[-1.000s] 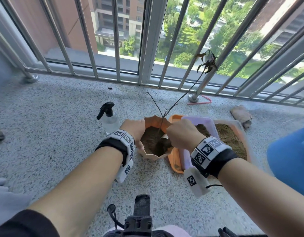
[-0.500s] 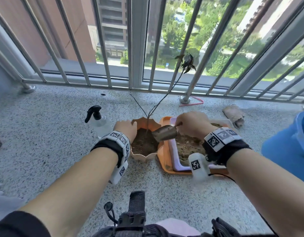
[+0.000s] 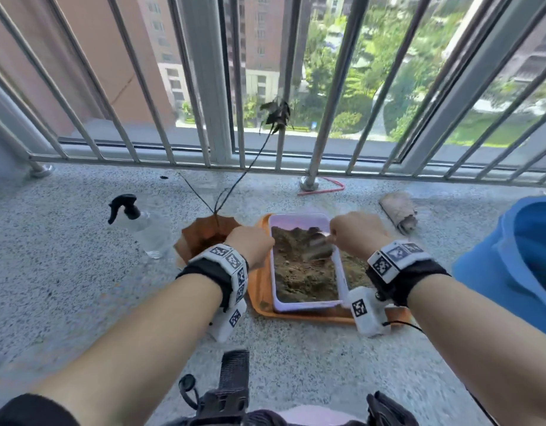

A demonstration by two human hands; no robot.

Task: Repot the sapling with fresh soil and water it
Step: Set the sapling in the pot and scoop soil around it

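An orange scalloped pot stands on the balcony floor with a thin bare sapling rising from it, withered leaves at its tip. My left hand hangs over the pot's right rim, next to the lilac soil tray. Its fingers curl downward, and what they touch is hidden. My right hand grips a metal trowel, whose blade sits in the brown soil of the lilac tray.
The lilac tray sits on an orange tray. A clear spray bottle with a black head stands left of the pot. A blue bucket is at the right, a rolled cloth behind it, and a metal railing beyond.
My right hand has carried the trowel from over the pot back into the soil tray. My left hand has shifted from the pot's left rim to its right side.
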